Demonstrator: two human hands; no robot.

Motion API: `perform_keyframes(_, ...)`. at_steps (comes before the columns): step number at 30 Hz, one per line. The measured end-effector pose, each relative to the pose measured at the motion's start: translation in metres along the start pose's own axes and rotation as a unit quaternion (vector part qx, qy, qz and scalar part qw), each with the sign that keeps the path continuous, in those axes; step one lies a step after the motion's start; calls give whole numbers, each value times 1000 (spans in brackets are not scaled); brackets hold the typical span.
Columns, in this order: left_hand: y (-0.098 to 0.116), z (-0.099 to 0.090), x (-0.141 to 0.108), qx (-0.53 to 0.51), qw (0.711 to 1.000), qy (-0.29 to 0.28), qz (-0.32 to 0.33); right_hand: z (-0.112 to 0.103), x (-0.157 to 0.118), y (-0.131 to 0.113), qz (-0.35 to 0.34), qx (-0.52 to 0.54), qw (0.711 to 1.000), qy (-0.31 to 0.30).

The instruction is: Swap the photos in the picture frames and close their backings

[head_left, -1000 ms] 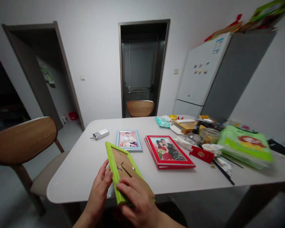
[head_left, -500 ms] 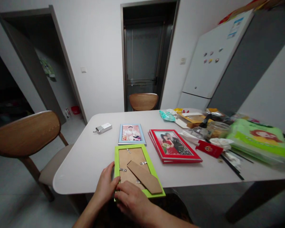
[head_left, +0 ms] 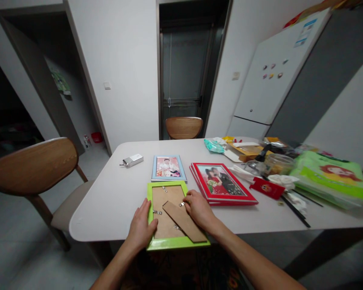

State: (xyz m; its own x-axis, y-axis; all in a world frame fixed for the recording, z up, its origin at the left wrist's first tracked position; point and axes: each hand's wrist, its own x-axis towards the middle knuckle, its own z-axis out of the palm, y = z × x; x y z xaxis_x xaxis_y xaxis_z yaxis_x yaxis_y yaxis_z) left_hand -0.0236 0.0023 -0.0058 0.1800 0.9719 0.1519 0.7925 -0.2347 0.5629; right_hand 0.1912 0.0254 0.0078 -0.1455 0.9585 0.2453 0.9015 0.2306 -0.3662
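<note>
Your left hand point(head_left: 141, 227) grips the green frame point(head_left: 165, 225) by its side, back up at the table's point(head_left: 115, 209) near edge, front hidden. Your right hand point(head_left: 201, 211): at a clip point(head_left: 182, 204), pinch unclear. Clear jar point(head_left: 278, 165): yellowish contents, indistinct.

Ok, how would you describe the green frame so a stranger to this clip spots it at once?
Start at the near edge of the white table. The green frame lies there, left hand at its left rim, right hand at its right side. Unlike the blue frame just beyond and the red frame to the right, it shows a brown back and stand, not a picture.
</note>
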Motion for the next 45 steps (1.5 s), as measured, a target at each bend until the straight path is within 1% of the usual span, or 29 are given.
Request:
perform_keyframes(4, -1, 0, -2, 8, 1000, 7, 1, 1, 2, -3, 9, -14, 1000, 1)
perform_keyframes(6, -2, 1, -2, 5, 1000, 14, -1, -4, -1, -6, 5, -10, 1000, 8)
perform_keyframes(8, -2, 2, -2, 2, 1000, 19, 0, -10, -9, -10, -17, 5, 1000, 18)
perform_keyframes(10, -3, 3, -2, 0, 1000, 24, 4, -14, -18, -18, -56, 27, 998, 0)
perform_keyframes(13, -5, 5, -2, -1, 999, 32, 6, -13, -31, -31, -106, 55, 991, -59)
perform_keyframes(16, -5, 5, -3, -1, 999, 35, 7, -6, -37, -38, -119, 71, 988, -64)
perform_keyframes(19, -3, 4, -4, -3, 999, 36, 7, -1, -37, -39, -123, 81, 987, -57)
perform_keyframes(21, -3, 4, -5, -4, 999, 35, 6, -1, -36, -38, -116, 89, 987, -63)
perform_keyframes(28, -4, 4, -4, 8, 999, 37, 9, -16, -34, -40, -75, 65, 990, -101)
perform_keyframes(30, 2, 0, -6, 25, 998, 50, 22, -19, -31, -39, -71, 79, 988, -108)
perform_keyframes(32, 15, -6, -12, 41, 996, 55, 62, -19, -28, -37, -57, 109, 987, -105)
perform_keyframes(33, 23, -8, -17, 45, 994, 46, 92, -18, -26, -35, -45, 129, 986, -100)
perform_keyframes(35, 41, -11, -26, 45, 988, 5, 149, -16, -23, -31, -15, 172, 981, -90)
perform_keyframes(36, 49, -11, -30, 46, 985, -17, 166, -15, -22, -30, -2, 190, 978, -83)
perform_keyframes(38, 62, -9, -36, 56, 981, -47, 178, -14, -20, -30, 11, 212, 975, -72)
perform_keyframes(40, 69, -5, -38, 66, 981, -58, 175, -15, -19, -32, 17, 219, 973, -65)
perform_keyframes(42, 70, -3, -38, 66, 981, -65, 171, -16, -19, -33, 21, 219, 973, -64)
perform_keyframes(45, 64, -5, -38, 48, 982, -69, 166, -16, -21, -33, 10, 192, 980, -51)
